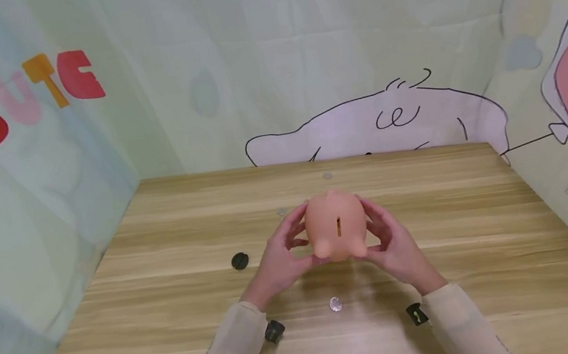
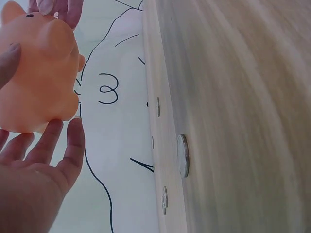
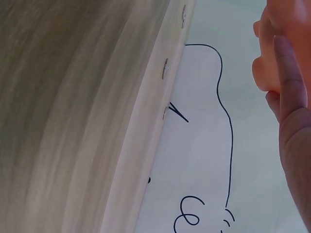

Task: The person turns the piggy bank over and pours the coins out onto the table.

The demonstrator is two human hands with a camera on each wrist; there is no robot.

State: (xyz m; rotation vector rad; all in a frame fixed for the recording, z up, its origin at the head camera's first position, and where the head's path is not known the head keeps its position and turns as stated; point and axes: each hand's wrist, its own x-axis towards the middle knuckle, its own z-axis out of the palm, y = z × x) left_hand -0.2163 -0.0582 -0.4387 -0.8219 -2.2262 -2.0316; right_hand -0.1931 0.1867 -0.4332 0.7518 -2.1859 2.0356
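A peach-coloured piggy bank [image 1: 333, 218] is held up over the wooden table, its narrow coin slot facing upward. My left hand [image 1: 284, 258] grips one side, the thumb at the near end and the fingers spread along the flank. From the other side my right hand [image 1: 396, 244] grips it in the same way. In the left wrist view, the pig's black eye and ear show at the top of the piggy bank [image 2: 43, 82], with left fingertips pressed to its lower part. One finger lies along the piggy bank [image 3: 268, 58] in the right wrist view.
A coin [image 1: 335, 304] lies on the table [image 1: 172, 316] nearer the body. Farther back are another coin [image 1: 327, 175] and a coin [image 1: 282, 211] beside the left fingers. A round black plug [image 1: 240, 261] lies left of the left hand. Printed curtains [image 1: 167, 96] border the table.
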